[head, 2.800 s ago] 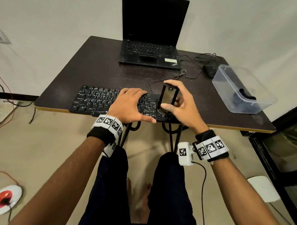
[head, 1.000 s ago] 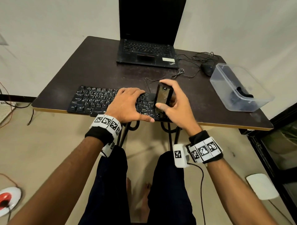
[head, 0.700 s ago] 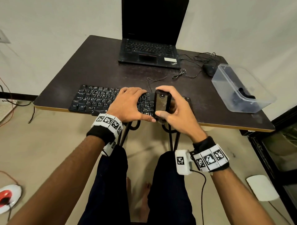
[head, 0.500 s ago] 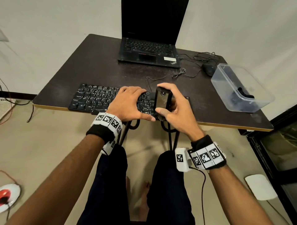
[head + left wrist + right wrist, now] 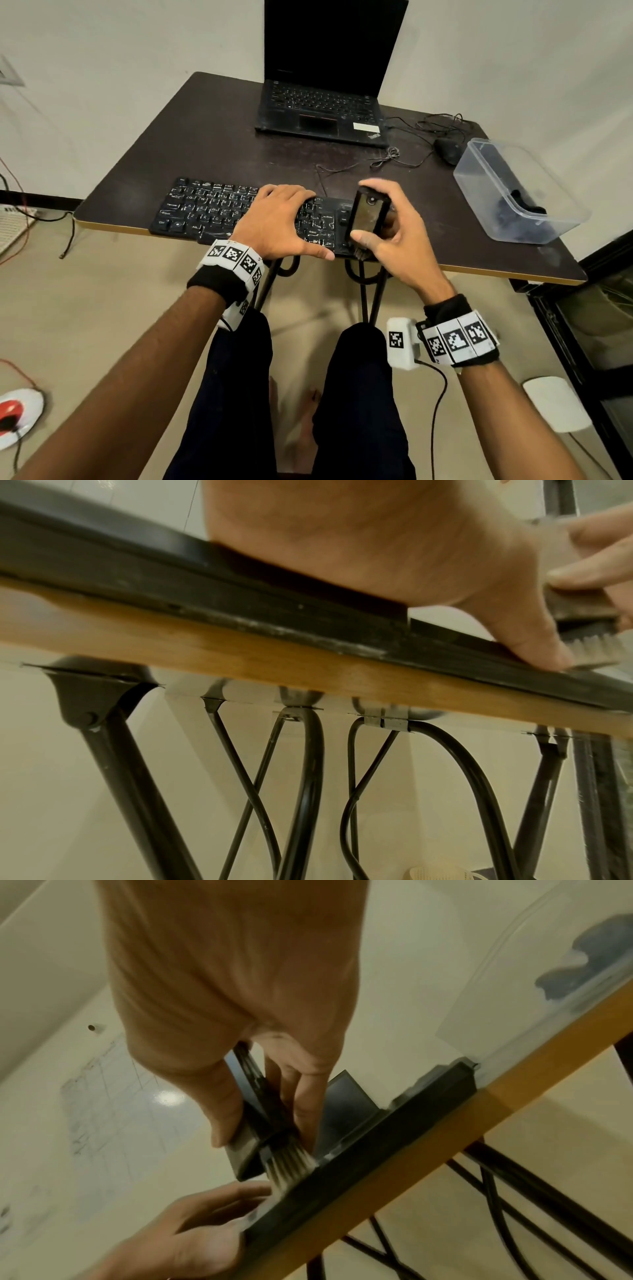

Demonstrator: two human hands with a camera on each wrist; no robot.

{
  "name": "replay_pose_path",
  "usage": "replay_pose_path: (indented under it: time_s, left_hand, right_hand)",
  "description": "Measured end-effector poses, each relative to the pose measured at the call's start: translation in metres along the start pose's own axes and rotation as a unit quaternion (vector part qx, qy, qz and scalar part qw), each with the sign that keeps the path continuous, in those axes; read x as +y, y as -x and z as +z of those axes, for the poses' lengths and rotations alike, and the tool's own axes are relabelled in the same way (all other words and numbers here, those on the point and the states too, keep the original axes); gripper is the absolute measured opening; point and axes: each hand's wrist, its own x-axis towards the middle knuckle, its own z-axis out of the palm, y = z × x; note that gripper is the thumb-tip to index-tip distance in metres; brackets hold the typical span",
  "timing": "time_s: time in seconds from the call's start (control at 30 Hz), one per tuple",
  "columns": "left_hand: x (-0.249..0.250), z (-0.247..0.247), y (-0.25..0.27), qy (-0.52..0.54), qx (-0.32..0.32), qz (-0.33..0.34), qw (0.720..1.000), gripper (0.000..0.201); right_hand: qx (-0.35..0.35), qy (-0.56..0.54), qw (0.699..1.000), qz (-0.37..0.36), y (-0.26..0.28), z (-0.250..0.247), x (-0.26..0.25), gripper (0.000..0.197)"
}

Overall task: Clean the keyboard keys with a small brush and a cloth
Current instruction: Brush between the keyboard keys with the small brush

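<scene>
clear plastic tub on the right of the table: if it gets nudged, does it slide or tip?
Likely slides: the tub sits low and wide on the smooth table. Probably light, since its thin clear walls hold only a dark item. It stands near the table's edge, so it might go off.

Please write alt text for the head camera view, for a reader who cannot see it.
A right hand holds a small dark flat-handled brush upright over a black keyboard, which the left hand steadies on a dark table.

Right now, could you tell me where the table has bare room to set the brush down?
Bare table lies between the keyboard and laptop, running to the left edge. The right side is crowded: cables, mouse, bin.
</scene>
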Motion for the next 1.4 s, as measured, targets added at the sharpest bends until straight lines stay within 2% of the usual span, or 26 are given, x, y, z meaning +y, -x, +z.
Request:
replay_pose_path:
  time_s: [0.07,0.1,0.2,0.33,0.43,0.57,0.67,0.8,0.93,1.1,1.27,1.3,1.4]
  left_hand:
    - [-0.001,-0.001,0.000,-0.002,0.001,-0.001,1.000,0.131]
    - [0.000,-0.001,0.000,-0.001,-0.002,0.001,1.000,0.131]
    - [0.001,-0.001,0.000,-0.002,-0.005,0.000,1.000,0.132]
    - [0.000,-0.002,0.000,-0.004,-0.006,-0.002,1.000,0.132]
    - [0.002,-0.002,0.000,-0.002,-0.007,0.000,1.000,0.131]
    - [0.002,-0.003,0.001,-0.001,-0.004,0.001,1.000,0.131]
    - [0.003,-0.003,0.001,-0.007,-0.008,0.002,1.000,0.132]
    - [0.001,-0.003,0.001,-0.009,-0.004,0.000,1.000,0.132]
    - [0.001,-0.002,0.001,-0.008,-0.003,0.004,1.000,0.131]
    - [0.001,-0.002,-0.001,-0.011,-0.011,0.004,1.000,0.133]
    - [-0.002,0.000,-0.001,-0.014,-0.010,0.008,1.000,0.133]
    - [-0.003,0.000,-0.002,-0.016,-0.010,0.008,1.000,0.134]
    - [-0.003,0.001,-0.002,-0.022,-0.005,0.009,1.000,0.135]
  right_hand:
    - [-0.031,0.004,0.999,-0.006,0.002,0.001,0.001,0.071]
    - [-0.023,0.000,1.000,-0.003,0.003,-0.001,0.002,0.071]
    - [0.067,0.004,0.998,0.004,0.006,-0.001,0.006,0.072]
    - [0.045,0.007,0.999,0.004,0.014,-0.001,0.005,0.072]
    - [0.102,0.005,0.995,0.012,0.019,-0.004,0.006,0.071]
    - [0.068,-0.003,0.998,0.016,0.025,-0.003,0.004,0.072]
    - [0.136,-0.011,0.991,0.019,0.028,-0.001,0.005,0.071]
    - [0.107,0.015,0.994,-0.002,0.036,0.015,0.001,0.073]
    - [0.221,-0.016,0.975,0.020,0.040,0.010,0.009,0.071]
    - [0.173,-0.046,0.984,0.014,0.045,0.021,0.006,0.069]
    - [0.267,-0.033,0.963,0.002,0.052,0.024,0.013,0.070]
    - [0.261,-0.022,0.965,-0.004,0.053,0.030,0.011,0.070]
    - [0.187,0.011,0.982,-0.012,0.047,0.034,0.009,0.070]
